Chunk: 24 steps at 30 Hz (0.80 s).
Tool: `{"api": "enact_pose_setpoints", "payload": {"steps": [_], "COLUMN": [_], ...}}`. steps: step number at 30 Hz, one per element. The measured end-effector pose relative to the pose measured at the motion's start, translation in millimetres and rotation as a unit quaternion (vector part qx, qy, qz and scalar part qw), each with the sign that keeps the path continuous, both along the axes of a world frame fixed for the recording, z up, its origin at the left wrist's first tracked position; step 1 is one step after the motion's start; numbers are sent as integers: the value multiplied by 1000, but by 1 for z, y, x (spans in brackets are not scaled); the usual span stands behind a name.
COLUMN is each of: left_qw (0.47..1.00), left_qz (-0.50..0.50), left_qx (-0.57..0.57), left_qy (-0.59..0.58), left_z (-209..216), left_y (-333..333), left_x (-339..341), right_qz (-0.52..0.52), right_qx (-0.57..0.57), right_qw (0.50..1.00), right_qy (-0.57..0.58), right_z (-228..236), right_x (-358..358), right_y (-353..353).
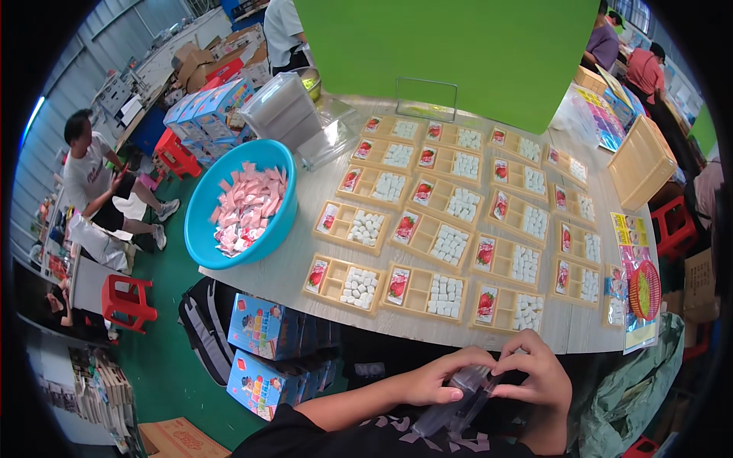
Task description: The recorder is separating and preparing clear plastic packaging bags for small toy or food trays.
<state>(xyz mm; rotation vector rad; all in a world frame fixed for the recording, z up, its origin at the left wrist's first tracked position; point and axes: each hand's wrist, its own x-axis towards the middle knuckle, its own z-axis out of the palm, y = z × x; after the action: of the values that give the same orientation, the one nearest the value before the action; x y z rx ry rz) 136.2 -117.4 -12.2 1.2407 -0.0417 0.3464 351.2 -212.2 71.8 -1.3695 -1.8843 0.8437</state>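
Note:
In front of my body, below the table's near edge, my left hand (pixel 444 375) grips a bundle of clear thin plastic pieces (pixel 450 408), thumb along its side. My right hand (pixel 536 372) pinches the bundle's upper right edge between thumb and fingers. Their exact kind is hard to make out. Just beyond my hands, rows of cream compartment trays (pixel 427 293) cover the table. Each holds a packet with a strawberry picture (pixel 397 285) in one end and small white marshmallow-like pieces (pixel 445 296) in the other; the middle compartments that show are bare.
A blue basin (pixel 286 221) of pink sachets (pixel 252 198) stands at the table's left. Behind it are clear plastic containers (pixel 284 111). On the right are a red basket (pixel 645 290) and stacked cream trays (pixel 643 164). Boxes (pixel 259 324) sit below left; other people work farther off.

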Motion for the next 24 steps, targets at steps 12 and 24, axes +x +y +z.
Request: {"api": "enact_pose_setpoints", "payload": {"steps": [12, 24], "left_qw": [1000, 999], "left_qz": [-10, -9], "left_qx": [-8, -41], "left_qy": [16, -5], "left_z": [-1, 7], "left_y": [0, -3], "left_x": [1, 3], "right_qz": [-10, -57], "right_qx": [12, 54], "right_qw": [1000, 997], "right_qy": [-7, -12], "right_z": [0, -19], "right_x": [2, -2], "right_y": [-2, -16]}}
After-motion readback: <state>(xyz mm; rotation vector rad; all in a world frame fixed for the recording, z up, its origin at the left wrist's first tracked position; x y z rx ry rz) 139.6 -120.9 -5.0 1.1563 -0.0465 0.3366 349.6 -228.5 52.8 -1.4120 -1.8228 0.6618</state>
